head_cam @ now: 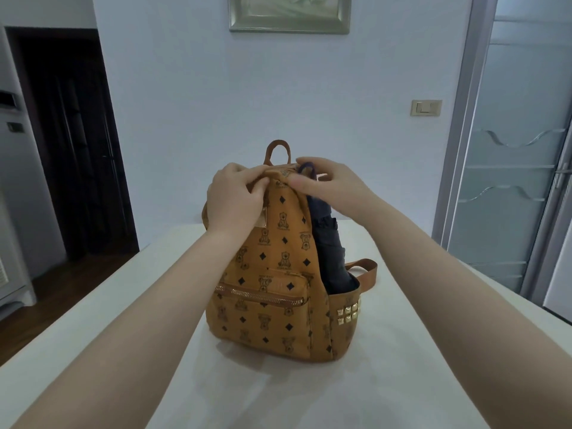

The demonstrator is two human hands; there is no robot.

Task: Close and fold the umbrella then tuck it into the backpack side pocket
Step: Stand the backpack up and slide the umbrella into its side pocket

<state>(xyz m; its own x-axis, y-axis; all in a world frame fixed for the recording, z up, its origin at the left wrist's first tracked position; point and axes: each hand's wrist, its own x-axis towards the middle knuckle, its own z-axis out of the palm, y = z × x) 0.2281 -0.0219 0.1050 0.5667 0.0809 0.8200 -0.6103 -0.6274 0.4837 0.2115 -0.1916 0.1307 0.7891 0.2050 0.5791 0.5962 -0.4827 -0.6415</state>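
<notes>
Umbrella: dark navy folded fabric umbrella [331, 243], standing near upright in tan studded side pocket [345, 308] of backpack; lower end sunk in pocket, upper part w/ purple wrist loop [306, 168] poking out at top.
Backpack: tan-brown bear-print leatherette backpack [272, 258], upright on white tabletop [123, 305], front zip facing camera.
R hand: right hand [328, 187] directly over umbrella top; fingers curled down, thumb on bag's top edge, fingertips at/over loop. Actual grip on loop or handle: cannot tell, fingers hide it.
L hand: left hand [236, 196] on bag's top-left, thumb + fingers pinched together on fabric near tan carry handle [278, 150]; reads as steadying.
Key relation: umbrella long axis approx vertical, leaning slightly w/ bag's side; runs straight down from under R fingertips into pocket. R hand nearer by far; L hand separated from it by bag's top ridge.
Stage (judgement): closing + folding done, umbrella already seated; prob. final press or settle.
Next move needs: push along axis, downward from R fingers, L hand bracing bag vs. tipping rightward.
Risk: off-axis push could lean bag or bunch fabric at pocket rim.
</notes>
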